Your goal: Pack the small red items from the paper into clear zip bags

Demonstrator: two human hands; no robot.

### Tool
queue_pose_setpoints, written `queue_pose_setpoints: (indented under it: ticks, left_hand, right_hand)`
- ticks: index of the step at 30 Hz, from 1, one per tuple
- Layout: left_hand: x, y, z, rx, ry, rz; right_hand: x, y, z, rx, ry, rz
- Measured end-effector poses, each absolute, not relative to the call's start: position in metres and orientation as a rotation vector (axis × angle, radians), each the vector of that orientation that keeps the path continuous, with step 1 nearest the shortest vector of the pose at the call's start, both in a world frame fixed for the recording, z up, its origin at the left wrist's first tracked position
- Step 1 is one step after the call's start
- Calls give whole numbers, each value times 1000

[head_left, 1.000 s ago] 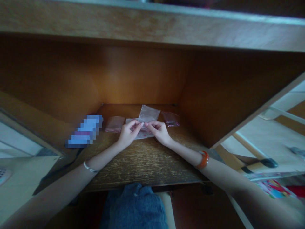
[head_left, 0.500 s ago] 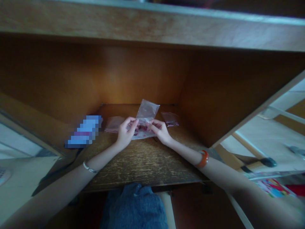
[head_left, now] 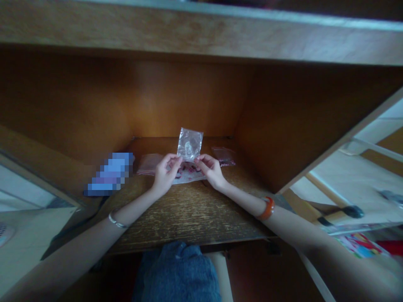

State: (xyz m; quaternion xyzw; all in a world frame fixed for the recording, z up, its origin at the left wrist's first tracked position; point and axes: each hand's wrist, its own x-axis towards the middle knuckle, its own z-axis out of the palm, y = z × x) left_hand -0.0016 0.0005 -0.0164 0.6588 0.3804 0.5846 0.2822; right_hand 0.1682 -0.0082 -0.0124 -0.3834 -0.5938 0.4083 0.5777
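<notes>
A small clear plastic bag (head_left: 190, 143) stands up between my two hands, its lower edge pinched at both corners. My left hand (head_left: 165, 171) grips its left corner between thumb and fingers. On the right corner, my right hand (head_left: 213, 171) pinches in the same way. Beneath the hands lies a whitish sheet or larger bag (head_left: 189, 179) with small dark red and pink pieces on it, too small to name. Left of my left hand is a stack of clear bags (head_left: 147, 163). Beyond my right hand rests a clear bag with dark red bits in it (head_left: 226, 159).
The worn wooden desktop (head_left: 182, 214) sits inside a cabinet with brown walls at the back and sides. A blurred-out phone-like object (head_left: 110, 174) leans at the left, a dark cord below it. A thick shelf edge (head_left: 201, 35) crosses overhead.
The small bag has tilted and shifted slightly left, and now faces me more squarely. Both hands keep their pinch in nearly the same place.
</notes>
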Motion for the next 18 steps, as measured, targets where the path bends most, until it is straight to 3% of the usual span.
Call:
queue_pose_setpoints:
  ticks: [18]
  left_hand:
    - [-1,2,-15,1723,1041,1544]
  right_hand:
    - [166,-11,-13,-869,-1464,863]
